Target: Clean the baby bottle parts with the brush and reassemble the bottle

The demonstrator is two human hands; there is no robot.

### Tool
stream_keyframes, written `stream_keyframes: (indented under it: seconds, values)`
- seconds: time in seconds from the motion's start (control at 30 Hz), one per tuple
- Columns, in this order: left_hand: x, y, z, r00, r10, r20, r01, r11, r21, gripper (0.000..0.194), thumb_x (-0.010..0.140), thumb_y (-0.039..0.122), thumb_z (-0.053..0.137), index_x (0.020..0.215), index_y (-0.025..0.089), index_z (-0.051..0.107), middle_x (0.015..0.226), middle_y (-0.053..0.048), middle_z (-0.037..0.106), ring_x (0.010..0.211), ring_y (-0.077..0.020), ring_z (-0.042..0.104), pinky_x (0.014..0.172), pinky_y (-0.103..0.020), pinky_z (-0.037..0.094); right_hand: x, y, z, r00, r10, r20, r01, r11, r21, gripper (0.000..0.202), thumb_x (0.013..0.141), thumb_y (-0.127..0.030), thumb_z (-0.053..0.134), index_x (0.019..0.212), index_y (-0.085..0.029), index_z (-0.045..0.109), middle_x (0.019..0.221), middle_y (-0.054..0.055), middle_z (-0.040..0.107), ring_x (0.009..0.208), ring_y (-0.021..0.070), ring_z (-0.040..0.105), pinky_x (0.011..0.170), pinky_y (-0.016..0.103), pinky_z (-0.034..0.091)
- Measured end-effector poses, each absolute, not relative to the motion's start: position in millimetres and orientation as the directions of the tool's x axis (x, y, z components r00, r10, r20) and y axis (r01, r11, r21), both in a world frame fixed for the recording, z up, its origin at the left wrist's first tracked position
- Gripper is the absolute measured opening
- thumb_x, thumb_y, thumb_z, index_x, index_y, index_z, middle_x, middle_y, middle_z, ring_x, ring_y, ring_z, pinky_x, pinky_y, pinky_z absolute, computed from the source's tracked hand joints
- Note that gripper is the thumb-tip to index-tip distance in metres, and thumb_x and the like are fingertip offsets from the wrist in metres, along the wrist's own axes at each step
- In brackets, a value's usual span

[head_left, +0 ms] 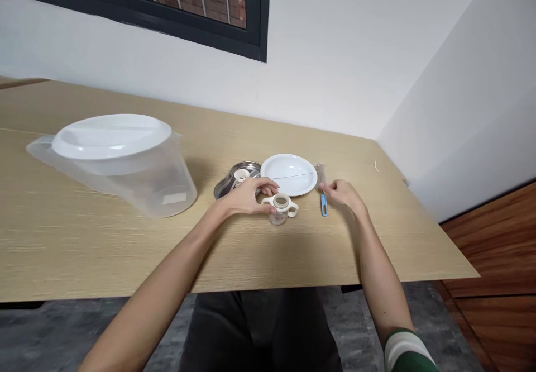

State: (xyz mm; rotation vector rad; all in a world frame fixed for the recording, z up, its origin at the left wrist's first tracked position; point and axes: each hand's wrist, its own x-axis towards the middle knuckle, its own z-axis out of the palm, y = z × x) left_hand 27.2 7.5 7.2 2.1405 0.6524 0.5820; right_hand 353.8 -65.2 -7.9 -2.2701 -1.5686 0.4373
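Observation:
My left hand (250, 195) rests on the wooden table (125, 249) and grips a small baby bottle (281, 208) with two cream handles and an open top. My right hand (343, 193) reaches toward a thin brush with a blue handle (324, 203) that lies on the table beside it; its fingertips touch or nearly touch the brush's upper part. Just behind the bottle sits a white plate (288, 173). Left of the plate stands a metal tray (229, 182) with a small cream piece (242, 175) in it.
A large clear plastic tub (138, 179) stands at the left with a white oval plate (111, 136) on top. White walls close off the table's far and right sides. A dark-framed window (255, 31) is above. The table's near edge is right before me.

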Motion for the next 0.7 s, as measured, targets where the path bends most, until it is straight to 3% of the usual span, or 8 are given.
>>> stream_keyframes:
  seconds: [0.1, 0.17, 0.27, 0.37, 0.5, 0.63, 0.7]
  values:
    - [32, 0, 9, 0.793, 0.599, 0.113, 0.283, -0.526, 0.802, 0.063, 0.060, 0.049, 0.089, 0.112, 0.019, 0.069, 0.105, -0.010, 0.076, 0.098, -0.0273, 0.072, 0.092, -0.041, 0.055, 351, -67, -11, 0.237, 0.928, -0.287, 0.881, -0.330, -0.339, 0.053, 0.077, -0.068, 0.066, 0.052, -0.023, 0.052, 0.050, 0.000, 0.053, 0.050, 0.0148, 0.047, 0.056, 0.030, 0.032]
    - [35, -3, 9, 0.807, 0.584, 0.089, 0.280, -0.510, 0.813, 0.057, 0.062, 0.048, 0.088, 0.108, 0.020, 0.070, 0.104, -0.008, 0.077, 0.096, -0.0266, 0.073, 0.090, -0.040, 0.056, 351, -65, -13, 0.236, 0.928, -0.287, 0.882, -0.329, -0.338, 0.045, 0.077, -0.053, 0.072, 0.050, -0.022, 0.054, 0.047, 0.000, 0.053, 0.050, 0.0152, 0.049, 0.057, 0.030, 0.034]
    - [38, -4, 5, 0.796, 0.598, 0.090, 0.257, -0.470, 0.845, 0.055, 0.062, 0.045, 0.089, 0.106, 0.021, 0.069, 0.105, -0.008, 0.077, 0.096, -0.0267, 0.074, 0.091, -0.040, 0.056, 356, -63, -15, 0.272, 0.928, -0.253, 0.854, -0.354, -0.382, 0.038, 0.085, -0.040, 0.063, 0.052, -0.021, 0.057, 0.047, 0.003, 0.057, 0.050, 0.0166, 0.053, 0.058, 0.030, 0.037]
    - [39, -3, 1, 0.779, 0.618, 0.106, 0.230, -0.439, 0.868, 0.058, 0.059, 0.041, 0.091, 0.108, 0.020, 0.069, 0.106, -0.008, 0.077, 0.098, -0.0264, 0.074, 0.094, -0.040, 0.056, 364, -63, -14, 0.363, 0.917, -0.166, 0.815, -0.399, -0.421, 0.038, 0.094, -0.040, 0.048, 0.066, -0.020, 0.063, 0.057, 0.007, 0.065, 0.052, 0.0187, 0.056, 0.059, 0.031, 0.038]
    - [38, -2, 0, 0.770, 0.629, 0.113, 0.215, -0.422, 0.881, 0.060, 0.057, 0.039, 0.092, 0.109, 0.020, 0.068, 0.105, -0.008, 0.077, 0.099, -0.0262, 0.074, 0.094, -0.040, 0.056, 372, -60, -12, 0.499, 0.866, 0.033, 0.781, -0.432, -0.452, 0.037, 0.099, -0.044, 0.039, 0.090, -0.018, 0.064, 0.084, 0.013, 0.072, 0.073, 0.0227, 0.061, 0.064, 0.031, 0.037]
    - [41, -5, -1, 0.772, 0.625, 0.116, 0.212, -0.424, 0.881, 0.053, 0.060, 0.038, 0.090, 0.105, 0.020, 0.070, 0.103, -0.007, 0.078, 0.097, -0.0253, 0.074, 0.092, -0.038, 0.057, 374, -56, -12, 0.584, 0.770, 0.258, 0.726, -0.354, -0.589, 0.034, 0.097, -0.050, 0.046, 0.087, -0.020, 0.060, 0.084, 0.011, 0.070, 0.075, 0.0218, 0.059, 0.064, 0.031, 0.035]
    - [44, -7, -2, 0.762, 0.635, 0.126, 0.214, -0.431, 0.876, 0.052, 0.061, 0.039, 0.090, 0.104, 0.019, 0.070, 0.101, -0.007, 0.078, 0.095, -0.0250, 0.074, 0.090, -0.038, 0.057, 373, -55, -14, 0.589, 0.750, 0.302, 0.695, -0.279, -0.663, 0.041, 0.098, -0.055, 0.042, 0.084, -0.020, 0.059, 0.080, 0.009, 0.068, 0.073, 0.0204, 0.058, 0.064, 0.030, 0.036]
